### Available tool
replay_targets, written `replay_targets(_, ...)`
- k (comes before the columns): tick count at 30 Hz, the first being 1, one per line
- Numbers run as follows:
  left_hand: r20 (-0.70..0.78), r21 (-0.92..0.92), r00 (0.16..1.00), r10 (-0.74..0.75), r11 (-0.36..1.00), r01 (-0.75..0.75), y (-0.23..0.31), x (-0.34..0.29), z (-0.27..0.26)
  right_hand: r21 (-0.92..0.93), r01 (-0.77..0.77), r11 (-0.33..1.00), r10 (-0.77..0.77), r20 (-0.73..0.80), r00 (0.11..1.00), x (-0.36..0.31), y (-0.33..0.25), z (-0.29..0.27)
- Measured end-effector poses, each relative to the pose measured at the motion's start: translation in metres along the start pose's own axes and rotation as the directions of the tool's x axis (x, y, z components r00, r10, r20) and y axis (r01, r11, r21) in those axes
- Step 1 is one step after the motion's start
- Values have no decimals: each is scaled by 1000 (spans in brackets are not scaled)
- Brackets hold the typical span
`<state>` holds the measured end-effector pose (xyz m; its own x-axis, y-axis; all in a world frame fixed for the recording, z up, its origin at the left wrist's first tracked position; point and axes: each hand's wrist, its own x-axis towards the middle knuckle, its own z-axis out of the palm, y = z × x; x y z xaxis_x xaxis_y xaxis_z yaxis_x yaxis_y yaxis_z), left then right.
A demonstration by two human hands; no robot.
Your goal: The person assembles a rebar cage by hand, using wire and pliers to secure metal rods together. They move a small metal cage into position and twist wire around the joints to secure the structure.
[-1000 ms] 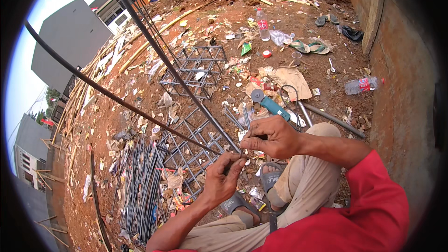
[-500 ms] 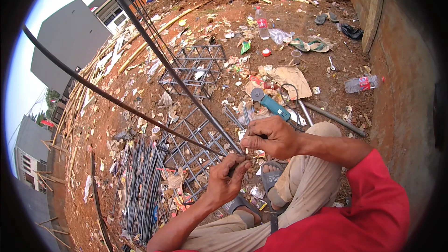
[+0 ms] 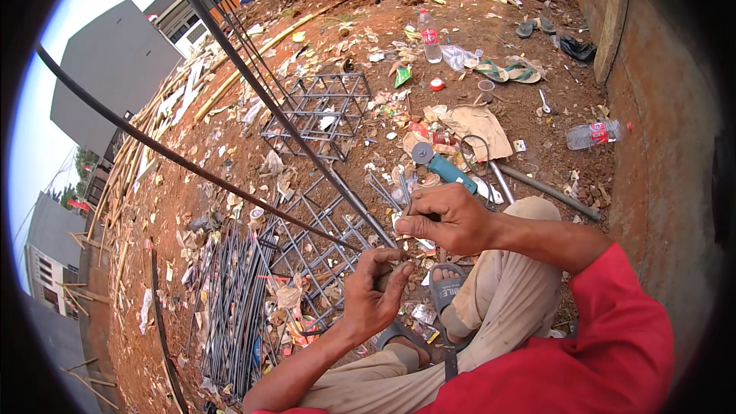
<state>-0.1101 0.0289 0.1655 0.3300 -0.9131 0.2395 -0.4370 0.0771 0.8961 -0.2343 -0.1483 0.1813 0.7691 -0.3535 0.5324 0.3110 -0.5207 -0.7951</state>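
Two bare hands close together: left hand (image 3: pixel 376 289) curled, thumb near forefinger; right hand (image 3: pixel 447 218) above it, thumb and fingers pinched closed; can't tell what either grips. Thick straight dark metal bar (image 3: pixel 283 116) and thin curved dark metal rod (image 3: pixel 192 171) slant down from upper left, lower ends by left fingers, contact unclear. Teal angle grinder (image 3: pixel 451 173) lies beyond right hand; grey steel rod bundle (image 3: pixel 234 307) left of left hand.
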Motion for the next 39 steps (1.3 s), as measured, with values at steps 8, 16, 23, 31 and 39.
replay_targets(8,-89,104,980,178,980,-169,4,3,-6,-19,-36,999,35,-64,997,-6,-1,3)
replay_targets(16,-107,147,976,192,973,-175,-3,4,-22,-95,27,995,-28,-9,1000,2,-6,7)
replay_targets(23,-333,-268,942,-32,962,-61,-6,22,-31,-690,-355,631,565,95,819,10,58,-136)
replay_targets(31,-431,2,895,114,992,-125,-30,-13,-77,-584,-757,293,807,-274,524,-142,265,-194)
replay_targets(39,-493,134,859,140,987,-84,-34,-21,-103,-568,-760,316,766,-320,557,-98,374,-45)
